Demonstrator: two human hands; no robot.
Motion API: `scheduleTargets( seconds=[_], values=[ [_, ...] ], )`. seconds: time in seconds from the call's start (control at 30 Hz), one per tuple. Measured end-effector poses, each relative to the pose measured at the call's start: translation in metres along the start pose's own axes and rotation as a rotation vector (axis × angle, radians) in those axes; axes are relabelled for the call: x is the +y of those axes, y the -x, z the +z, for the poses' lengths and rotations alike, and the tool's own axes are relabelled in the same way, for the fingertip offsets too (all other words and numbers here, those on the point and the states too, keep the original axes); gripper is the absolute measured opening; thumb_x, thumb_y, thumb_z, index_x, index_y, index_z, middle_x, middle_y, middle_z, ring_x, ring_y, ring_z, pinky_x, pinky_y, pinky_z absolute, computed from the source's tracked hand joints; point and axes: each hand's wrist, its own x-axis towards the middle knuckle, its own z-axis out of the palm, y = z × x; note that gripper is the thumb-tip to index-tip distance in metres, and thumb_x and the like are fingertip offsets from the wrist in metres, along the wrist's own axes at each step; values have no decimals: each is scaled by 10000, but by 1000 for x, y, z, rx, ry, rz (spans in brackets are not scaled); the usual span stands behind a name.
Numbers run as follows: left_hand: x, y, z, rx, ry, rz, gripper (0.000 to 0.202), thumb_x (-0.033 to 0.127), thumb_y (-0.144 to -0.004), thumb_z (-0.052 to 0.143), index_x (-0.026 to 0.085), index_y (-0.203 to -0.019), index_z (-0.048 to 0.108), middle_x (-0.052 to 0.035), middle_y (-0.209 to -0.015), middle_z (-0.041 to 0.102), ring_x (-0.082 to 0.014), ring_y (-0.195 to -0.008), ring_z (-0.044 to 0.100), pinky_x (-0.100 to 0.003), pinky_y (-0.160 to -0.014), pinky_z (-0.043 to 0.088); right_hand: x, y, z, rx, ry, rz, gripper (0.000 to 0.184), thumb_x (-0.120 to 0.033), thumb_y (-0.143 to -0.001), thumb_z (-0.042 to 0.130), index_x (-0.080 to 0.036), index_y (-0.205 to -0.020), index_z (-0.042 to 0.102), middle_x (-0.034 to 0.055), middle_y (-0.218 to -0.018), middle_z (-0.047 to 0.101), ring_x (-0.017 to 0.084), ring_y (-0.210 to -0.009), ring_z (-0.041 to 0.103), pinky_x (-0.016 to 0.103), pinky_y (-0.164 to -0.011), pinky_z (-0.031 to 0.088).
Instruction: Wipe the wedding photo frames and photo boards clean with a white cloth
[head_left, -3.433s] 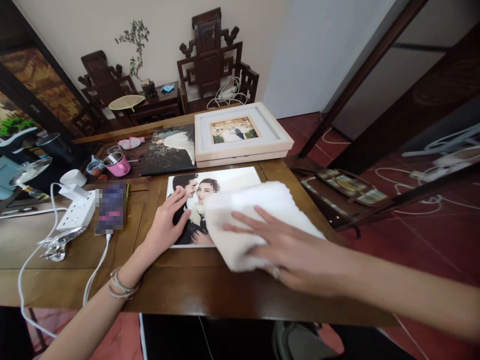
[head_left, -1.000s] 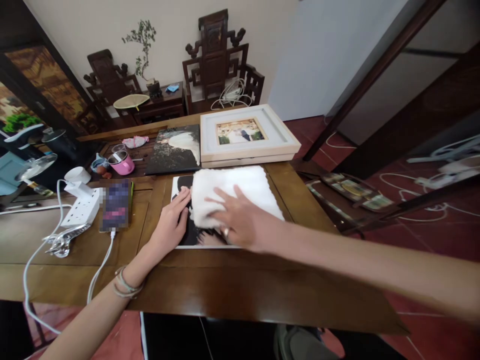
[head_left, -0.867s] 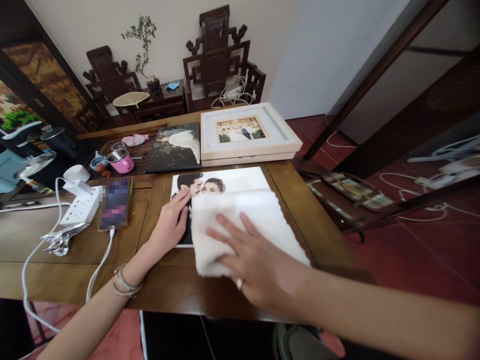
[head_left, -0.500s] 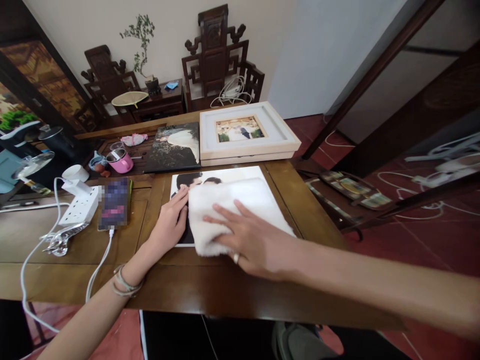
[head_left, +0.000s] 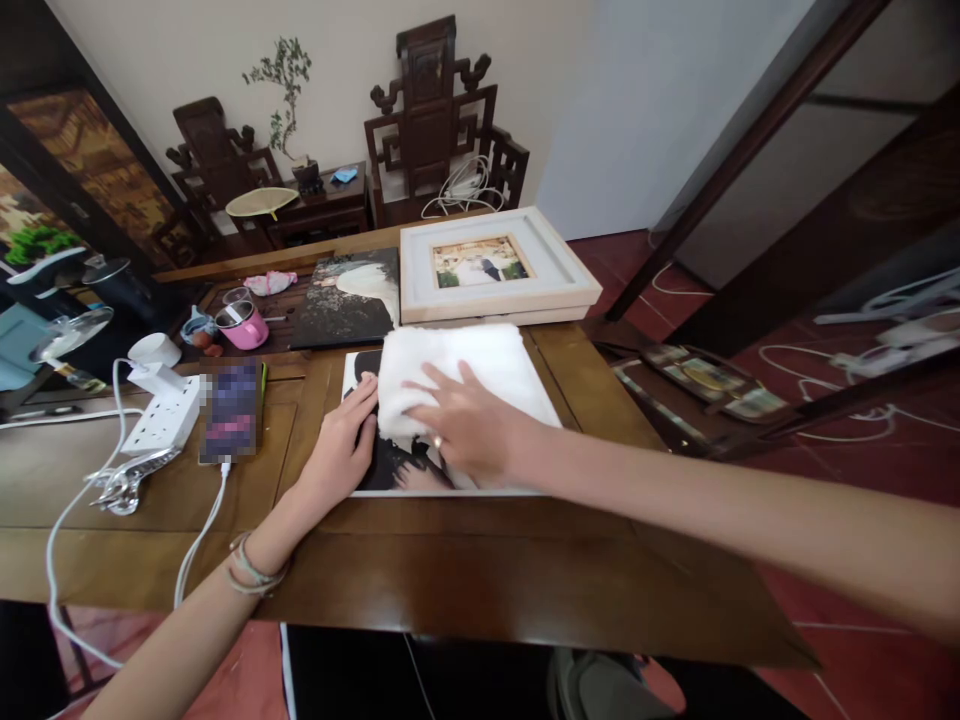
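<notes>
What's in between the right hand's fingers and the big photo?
A white cloth. In the head view, it lies on the photo, with the right hand spread over it.

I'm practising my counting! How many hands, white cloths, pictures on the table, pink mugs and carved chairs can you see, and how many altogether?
Left hand and right hand: 2 hands
White cloth: 1
Partly covered picture, dark picture, framed picture: 3
Pink mug: 1
Left carved chair, right carved chair: 2
Total: 9

One head-worn camera looks forward and down (fairly close) over the table [head_left: 465, 560].
</notes>
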Motion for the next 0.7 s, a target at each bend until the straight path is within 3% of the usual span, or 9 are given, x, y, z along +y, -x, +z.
scheduleTargets(
  seconds=[0.13,0.3,0.47,0.57,0.7],
  values=[
    [-1,1,1,-12,-5,-17,457,159,-949,393,152,-1389,517,-124,-1485,466,-242,-1408,391,-500,-1174,318,-33,53,14,-123,-117,-44,514,-98,-759,569,-180,-1261,640,165,-1545,340,440,-1444,129,742,-1083,125],
    [1,0,-1,-12,-12,-19,456,164,-951,383,150,-1386,519,-118,-1483,472,-230,-1416,376,-488,-1178,313,-53,90,30,-68,-209,-174,417,-145,-755,603,-165,-1161,695,187,-1523,368,445,-1436,147,750,-1083,114],
    [-2,1,1,-8,-26,-9,445,182,-959,374,118,-1372,527,-156,-1471,477,-230,-1405,400,-499,-1167,326,-26,64,14,-116,-107,-62,529,-70,-781,530,-200,-1285,621,133,-1562,311,399,-1452,133,709,-1100,161],
    [-2,1,1,3,-8,-11,428,211,-965,390,129,-1354,548,-159,-1456,499,-241,-1395,417,-501,-1161,336,-6,36,3,-64,-16,29,557,-54,-795,506,-178,-1334,577,135,-1558,327,389,-1451,166,680,-1107,205],
    [3,2,-3,129,92,-67,416,306,-987,409,194,-1364,542,-109,-1479,487,-235,-1391,426,-470,-1173,321,1,8,1,11,72,71,554,-67,-820,494,-145,-1367,536,136,-1560,322,425,-1435,198,694,-1078,255]
  ],
)
